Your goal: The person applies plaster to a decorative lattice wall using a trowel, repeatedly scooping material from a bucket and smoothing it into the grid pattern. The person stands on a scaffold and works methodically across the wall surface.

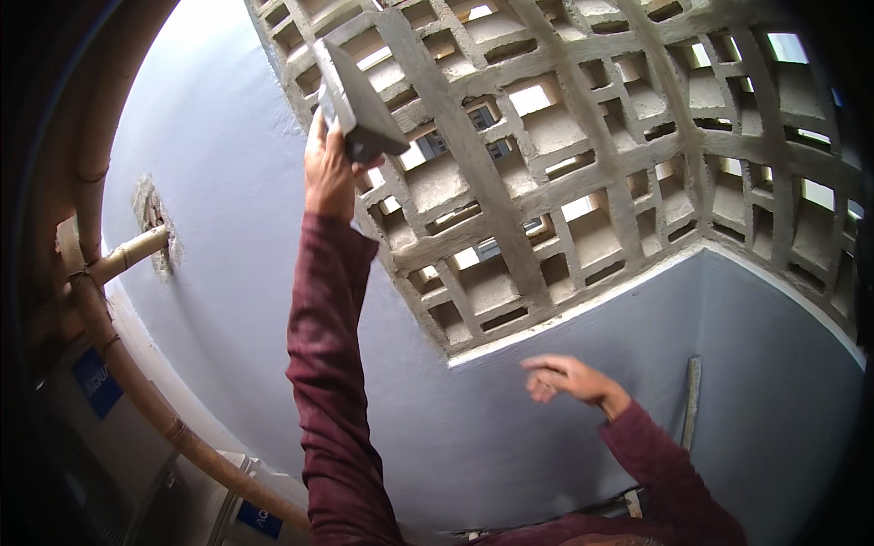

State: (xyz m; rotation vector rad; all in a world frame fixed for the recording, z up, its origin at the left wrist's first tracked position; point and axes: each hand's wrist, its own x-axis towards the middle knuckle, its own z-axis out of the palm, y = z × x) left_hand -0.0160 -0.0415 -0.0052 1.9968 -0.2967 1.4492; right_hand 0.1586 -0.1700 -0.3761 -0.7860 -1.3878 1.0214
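My left hand (330,173) is raised high and closed around the lower end of a grey, box-like piece (362,100) with a pale, flat long side. Its exact kind I cannot make out. The piece is tilted and overlaps the left edge of the concrete lattice (473,173) in the view; whether they touch, I cannot tell. Lower down at the right, my right hand (572,378) hangs in front of the blue-grey wall (510,409). Nothing shows in it; the index finger reaches out to the left and the other fingers are loosely bent.
A bamboo pole (155,400) curves down the left side, and a shorter bamboo piece (132,253) runs into a rough hole in the wall. Pale containers with blue labels (96,382) stand at the lower left. A narrow strip (692,400) stands near the right corner.
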